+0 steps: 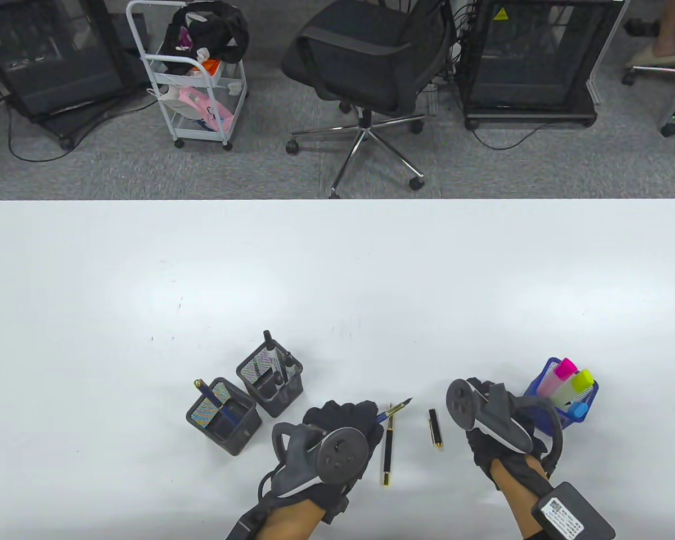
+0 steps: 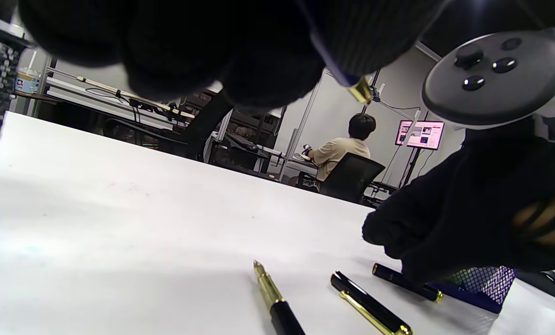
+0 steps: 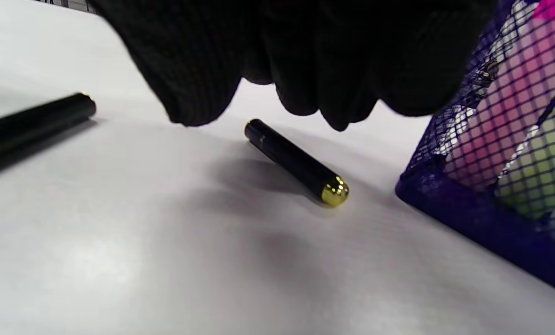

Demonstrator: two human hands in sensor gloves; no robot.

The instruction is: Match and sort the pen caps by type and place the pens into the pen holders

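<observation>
The white tabletop [image 1: 337, 270] is carrying three mesh holders: two black ones [image 1: 270, 380] near the left hand [image 1: 337, 439] and a blue holder [image 1: 562, 394] of highlighters crowding the right hand [image 1: 492, 419]. The left hand is pinching a blue pen [image 1: 383, 416] whose tip is poking out beside an uncapped black-and-gold fountain pen [image 1: 390, 444]; a careless swing is likely knocking that pen rolling. The right hand is hovering, fingers loosely curled and holding nothing, just over the gold-tipped cap [image 3: 296, 160]; a clumsy reach is risking flicking it away or tipping the blue holder.
</observation>
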